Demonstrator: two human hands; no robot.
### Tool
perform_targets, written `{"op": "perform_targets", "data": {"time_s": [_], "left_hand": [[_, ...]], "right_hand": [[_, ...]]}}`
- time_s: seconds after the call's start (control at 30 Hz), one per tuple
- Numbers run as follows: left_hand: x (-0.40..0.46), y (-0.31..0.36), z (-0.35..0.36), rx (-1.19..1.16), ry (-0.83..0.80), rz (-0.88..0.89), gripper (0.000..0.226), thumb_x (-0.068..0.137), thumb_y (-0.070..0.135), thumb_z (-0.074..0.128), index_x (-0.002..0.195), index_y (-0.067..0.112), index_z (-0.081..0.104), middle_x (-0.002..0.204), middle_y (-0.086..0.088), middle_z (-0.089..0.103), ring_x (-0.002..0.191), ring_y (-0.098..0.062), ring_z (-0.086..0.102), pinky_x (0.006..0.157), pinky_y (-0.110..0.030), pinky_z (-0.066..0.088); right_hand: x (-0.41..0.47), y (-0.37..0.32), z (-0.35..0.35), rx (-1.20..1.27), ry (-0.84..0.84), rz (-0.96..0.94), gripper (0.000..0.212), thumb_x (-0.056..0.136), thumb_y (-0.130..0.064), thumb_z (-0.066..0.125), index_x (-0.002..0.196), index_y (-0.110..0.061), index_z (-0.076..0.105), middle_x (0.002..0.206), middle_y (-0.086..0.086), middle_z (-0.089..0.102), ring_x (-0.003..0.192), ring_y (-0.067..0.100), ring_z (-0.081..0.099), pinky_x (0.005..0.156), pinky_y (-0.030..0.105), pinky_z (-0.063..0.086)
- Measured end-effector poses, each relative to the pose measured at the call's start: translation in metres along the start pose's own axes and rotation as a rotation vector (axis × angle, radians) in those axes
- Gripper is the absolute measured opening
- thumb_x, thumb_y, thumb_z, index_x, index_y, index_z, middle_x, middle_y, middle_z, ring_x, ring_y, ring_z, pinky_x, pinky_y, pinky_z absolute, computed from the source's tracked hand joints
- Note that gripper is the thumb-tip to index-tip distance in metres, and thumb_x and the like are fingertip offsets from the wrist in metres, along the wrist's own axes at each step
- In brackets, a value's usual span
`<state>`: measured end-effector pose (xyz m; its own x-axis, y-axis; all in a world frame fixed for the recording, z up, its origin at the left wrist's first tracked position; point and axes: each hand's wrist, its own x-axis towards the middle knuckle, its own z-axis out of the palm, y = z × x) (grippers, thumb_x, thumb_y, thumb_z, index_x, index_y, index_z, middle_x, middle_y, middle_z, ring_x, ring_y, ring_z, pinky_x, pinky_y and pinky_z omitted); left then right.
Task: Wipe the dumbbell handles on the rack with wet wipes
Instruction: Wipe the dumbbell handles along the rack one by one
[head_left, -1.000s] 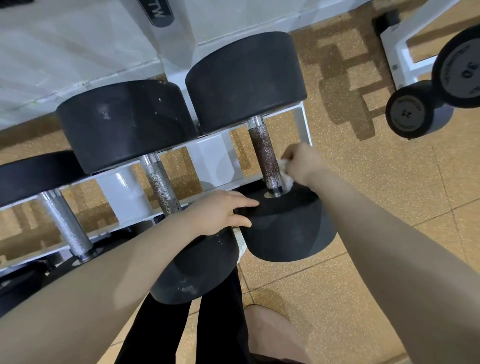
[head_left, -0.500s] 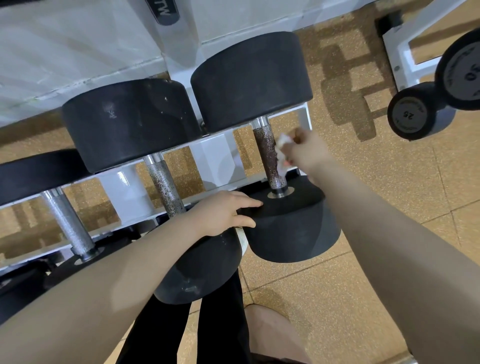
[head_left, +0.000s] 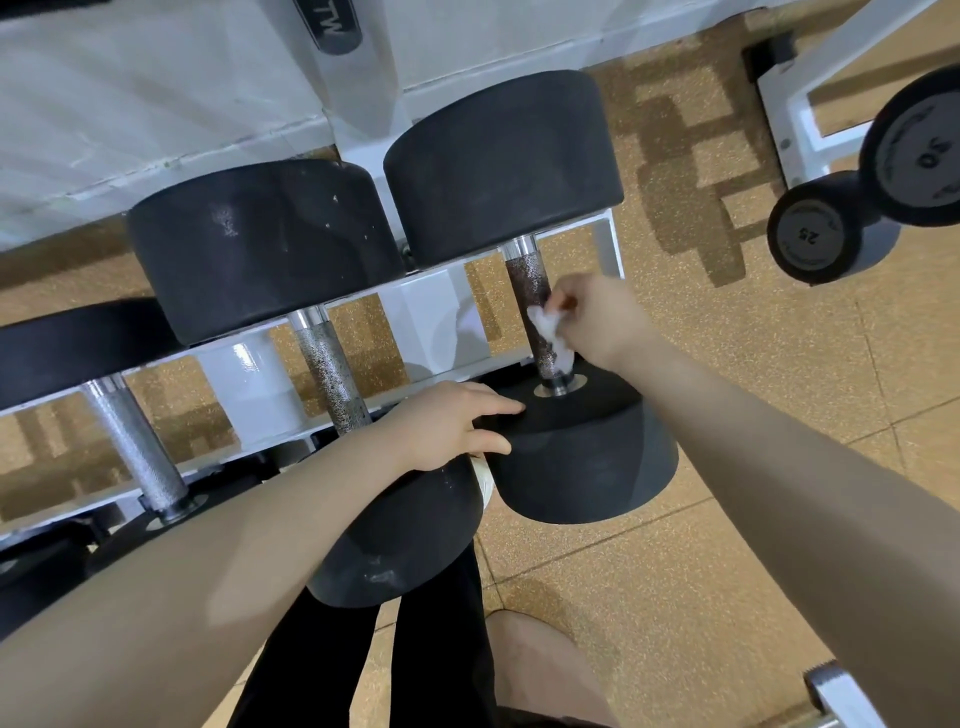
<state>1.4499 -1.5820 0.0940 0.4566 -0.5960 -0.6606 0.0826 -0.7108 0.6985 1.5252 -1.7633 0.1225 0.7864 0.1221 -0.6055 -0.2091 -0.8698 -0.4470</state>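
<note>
Our right hand (head_left: 597, 322) pinches the wet wipe (head_left: 551, 332) against the rusty handle (head_left: 531, 306), which runs away from us on the rack (head_left: 431, 312). Our left hand (head_left: 447, 431) rests flat on its near weight (head_left: 587, 457).

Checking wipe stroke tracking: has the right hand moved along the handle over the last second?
Yes. The right hand, holding the wipe, has gone up the handle, away from the near head it was touching, toward the far head.

- We saw matt black rubbery dumbbell heads (head_left: 504, 161).
- We saw a rough knurled metal handle (head_left: 532, 306), rust-speckled.
- We saw a glossy white-painted rack (head_left: 249, 379).
- We saw a speckled matt floor (head_left: 727, 364).
</note>
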Motion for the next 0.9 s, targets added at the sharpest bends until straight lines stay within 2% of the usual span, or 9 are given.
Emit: {"op": "perform_targets", "data": {"time_s": [0.13,0.2,0.27,0.43,0.53,0.6,0.7,0.83,0.9], "left_hand": [[0.000,-0.001,0.001,-0.024,0.019,0.008,0.049,0.087,0.035,0.060,0.135,0.030,0.047,0.136,0.008,0.048,0.112,-0.014,0.052,0.100,-0.033,0.040],[0.000,-0.001,0.002,-0.018,0.020,0.004,0.049,0.088,0.035,0.060,0.135,0.030,0.047,0.137,0.007,0.047,0.114,-0.014,0.052,0.100,-0.033,0.039],[0.000,-0.001,0.002,-0.018,0.017,0.001,0.049,0.087,0.037,0.060,0.134,0.031,0.047,0.138,0.007,0.046,0.113,-0.015,0.053,0.101,-0.034,0.039],[-0.001,0.000,0.002,-0.036,0.014,-0.006,0.050,0.086,0.037,0.061,0.134,0.030,0.048,0.138,0.005,0.047,0.114,-0.016,0.053,0.102,-0.034,0.038],[-0.001,-0.001,0.003,-0.034,0.020,-0.005,0.049,0.087,0.036,0.060,0.134,0.029,0.047,0.139,0.005,0.046,0.118,-0.014,0.049,0.102,-0.031,0.037],[-0.002,-0.001,0.003,-0.041,0.029,-0.001,0.048,0.087,0.036,0.060,0.134,0.030,0.048,0.138,0.006,0.047,0.109,-0.013,0.054,0.097,-0.028,0.039],[-0.001,0.000,0.003,-0.027,0.033,0.006,0.048,0.087,0.036,0.059,0.134,0.029,0.048,0.136,0.006,0.048,0.092,-0.010,0.054,0.089,-0.024,0.039],[-0.002,0.000,0.003,-0.010,0.040,0.001,0.049,0.087,0.037,0.059,0.134,0.029,0.048,0.137,0.006,0.048,0.094,-0.009,0.054,0.085,-0.021,0.037],[-0.002,0.000,0.003,-0.018,0.048,0.004,0.048,0.087,0.036,0.060,0.133,0.027,0.049,0.136,0.005,0.049,0.091,-0.007,0.051,0.082,-0.018,0.035]], "right_hand": [[0.024,-0.006,0.007,-0.014,0.228,-0.273,0.024,0.087,-0.001,0.050,0.103,-0.004,0.067,0.101,0.019,0.061,0.085,0.034,0.060,0.073,0.033,0.047],[0.019,0.005,0.017,-0.048,0.229,-0.332,0.023,0.085,-0.003,0.053,0.102,-0.006,0.069,0.102,0.017,0.058,0.087,0.035,0.059,0.075,0.038,0.050],[0.003,0.019,0.024,-0.133,0.144,-0.410,0.018,0.083,-0.005,0.057,0.094,-0.009,0.072,0.096,0.015,0.058,0.087,0.035,0.061,0.073,0.042,0.052],[-0.006,0.011,0.011,-0.600,-0.323,-0.385,0.010,0.081,-0.002,0.052,0.080,-0.005,0.061,0.092,0.008,0.051,0.083,0.031,0.057,0.064,0.033,0.046],[0.000,-0.003,0.011,-0.771,-0.205,-0.416,0.033,0.082,0.004,0.052,0.113,-0.008,0.057,0.119,0.012,0.049,0.094,0.036,0.057,0.064,0.034,0.046],[0.000,-0.001,0.016,-0.797,-0.110,-0.430,0.045,0.084,0.002,0.053,0.126,-0.015,0.052,0.125,0.011,0.044,0.099,0.034,0.054,0.062,0.034,0.042],[-0.007,0.002,0.021,-0.810,-0.179,-0.349,0.032,0.083,-0.008,0.060,0.115,-0.010,0.059,0.118,0.008,0.046,0.098,0.033,0.055,0.064,0.033,0.037],[-0.014,-0.012,0.016,-0.862,-0.413,-0.291,0.025,0.090,-0.014,0.052,0.112,-0.005,0.060,0.111,0.009,0.054,0.096,0.034,0.057,0.066,0.031,0.036],[-0.015,-0.020,0.013,-0.949,-0.402,-0.335,0.024,0.085,-0.013,0.060,0.108,-0.007,0.060,0.109,0.008,0.057,0.087,0.030,0.059,0.062,0.030,0.038]]}}
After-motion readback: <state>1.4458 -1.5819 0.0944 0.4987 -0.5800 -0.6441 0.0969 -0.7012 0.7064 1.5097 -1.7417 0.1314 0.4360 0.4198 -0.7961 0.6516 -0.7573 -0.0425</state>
